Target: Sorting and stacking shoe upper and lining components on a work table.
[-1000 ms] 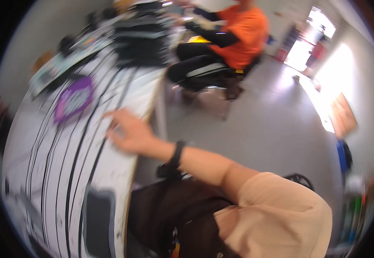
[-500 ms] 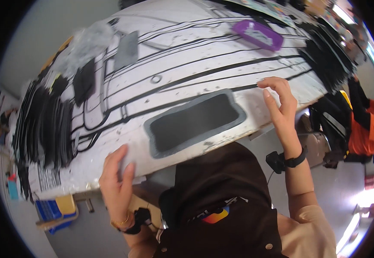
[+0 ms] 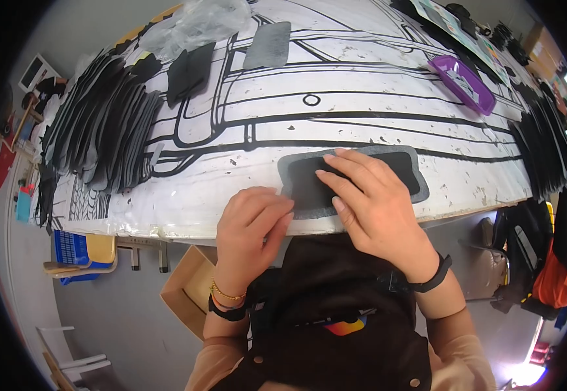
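A flat black fabric piece [image 3: 309,187] with a grey border and rounded corners lies along the front edge of the table. My right hand [image 3: 378,202] rests over its middle, fingers stretched out and spread, with nothing held. Beside its lower left corner is my left hand [image 3: 251,225], its fingers loosely bent and the thumb apart from them. The left fingertips come close to the grey border; whether they touch it I cannot tell.
A row of black and grey fabric pieces [image 3: 101,124] stands at the left, another stack [image 3: 547,146] at the right. Farther back are a dark piece [image 3: 191,73], a grey piece [image 3: 268,45], clear plastic [image 3: 198,26] and a purple tray [image 3: 449,68]. A cardboard box [image 3: 189,287] sits below the table.
Both hands have come inward: the right onto the fabric piece, the left to its lower left corner. The view has shifted, so the table contents appear farther right on the left side.
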Demonstrator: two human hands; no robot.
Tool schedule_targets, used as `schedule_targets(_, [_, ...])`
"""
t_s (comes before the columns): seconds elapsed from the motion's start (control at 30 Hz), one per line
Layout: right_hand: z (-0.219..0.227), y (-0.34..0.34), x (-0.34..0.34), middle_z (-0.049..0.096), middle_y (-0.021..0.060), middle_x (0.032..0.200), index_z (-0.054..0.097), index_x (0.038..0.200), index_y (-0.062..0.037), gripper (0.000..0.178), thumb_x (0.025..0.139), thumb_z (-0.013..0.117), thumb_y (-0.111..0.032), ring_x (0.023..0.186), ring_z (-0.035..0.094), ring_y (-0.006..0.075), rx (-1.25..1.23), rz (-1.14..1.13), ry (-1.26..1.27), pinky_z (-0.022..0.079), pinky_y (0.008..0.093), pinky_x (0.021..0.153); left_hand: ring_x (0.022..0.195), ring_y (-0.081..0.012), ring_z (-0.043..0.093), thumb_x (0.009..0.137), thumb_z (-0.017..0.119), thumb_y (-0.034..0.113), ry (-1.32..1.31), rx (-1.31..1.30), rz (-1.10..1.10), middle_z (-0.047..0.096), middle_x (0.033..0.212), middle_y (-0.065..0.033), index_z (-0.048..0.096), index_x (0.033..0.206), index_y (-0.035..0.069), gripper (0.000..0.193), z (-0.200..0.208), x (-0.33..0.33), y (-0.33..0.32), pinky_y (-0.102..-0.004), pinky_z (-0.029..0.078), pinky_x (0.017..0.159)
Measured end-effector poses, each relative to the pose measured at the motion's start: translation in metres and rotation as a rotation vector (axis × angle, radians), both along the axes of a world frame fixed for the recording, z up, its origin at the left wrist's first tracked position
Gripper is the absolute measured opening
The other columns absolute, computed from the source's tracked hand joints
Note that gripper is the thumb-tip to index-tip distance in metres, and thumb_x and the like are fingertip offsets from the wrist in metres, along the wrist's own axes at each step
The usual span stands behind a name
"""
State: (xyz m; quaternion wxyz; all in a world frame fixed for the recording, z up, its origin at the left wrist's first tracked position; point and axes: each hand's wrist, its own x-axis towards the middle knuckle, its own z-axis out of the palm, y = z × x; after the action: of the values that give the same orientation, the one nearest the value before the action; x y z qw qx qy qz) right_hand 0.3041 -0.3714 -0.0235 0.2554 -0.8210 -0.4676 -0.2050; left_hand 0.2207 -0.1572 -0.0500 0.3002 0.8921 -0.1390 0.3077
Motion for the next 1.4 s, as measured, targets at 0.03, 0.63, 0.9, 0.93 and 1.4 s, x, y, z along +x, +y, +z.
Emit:
schedule_targets(0.03, [-0.001,0.003,0.0,0.063,0.0144,0.127,0.067,0.119,-0.0012,0.036,0.084,0.068,-0.009,0.125,0.057,0.0324,-0.003,0.006,0.002,0.048,0.0449,0.102,0.099,-0.0298,0.067,0.077,0.075,-0.003,0.0,0.03,0.003,0.071,0.096,-0.0093,0.074,0.097,0.002,0.02,-0.001,0.001,0.0,-0.0373,0.055,0.082])
schedule_targets(0.63, [-0.011,-0.012,0.003,0.059,0.016,0.142,0.059,0.139,-0.0075,0.047,0.093,0.058,-0.013,0.138,0.051,0.0294,-0.124,-0.025,0.254,0.039,0.0533,0.113,0.086,-0.0256,0.056,0.073,0.078,0.014,0.004,0.23,0.17,0.058,0.076,-0.0007,0.078,0.109,0.012,0.036,-0.006,0.002,-0.006,-0.0367,0.047,0.077])
schedule_targets(0.9, [-0.007,-0.049,0.008,0.062,0.0119,0.14,0.06,0.138,-0.0061,0.045,0.094,0.059,-0.014,0.138,0.052,0.0214,-0.206,-0.215,0.228,0.037,0.0532,0.114,0.085,-0.0261,0.056,0.075,0.077,0.013,0.002,0.217,0.181,0.056,0.074,-0.0015,0.078,0.109,0.012,0.034,-0.009,0.001,-0.008,-0.0388,0.044,0.079])
schedule_targets(0.93, [-0.006,-0.053,0.008,0.062,0.0109,0.141,0.059,0.14,-0.0072,0.045,0.095,0.058,-0.013,0.138,0.051,0.0207,-0.259,-0.254,0.195,0.034,0.0556,0.116,0.085,-0.0262,0.056,0.076,0.077,0.012,-0.014,0.218,0.175,0.055,0.074,-0.0017,0.078,0.109,0.012,0.033,-0.008,0.001,-0.008,-0.0388,0.044,0.078])
schedule_targets(1.4, [0.005,-0.04,0.004,0.068,0.0159,0.128,0.059,0.134,0.0004,0.044,0.093,0.06,-0.014,0.123,0.064,0.0256,-0.227,-0.348,0.057,0.032,0.0601,0.115,0.083,-0.028,0.056,0.079,0.073,0.008,-0.119,0.237,0.148,0.055,0.076,-0.0047,0.076,0.105,0.011,0.026,-0.006,0.003,-0.009,-0.0415,0.044,0.078])
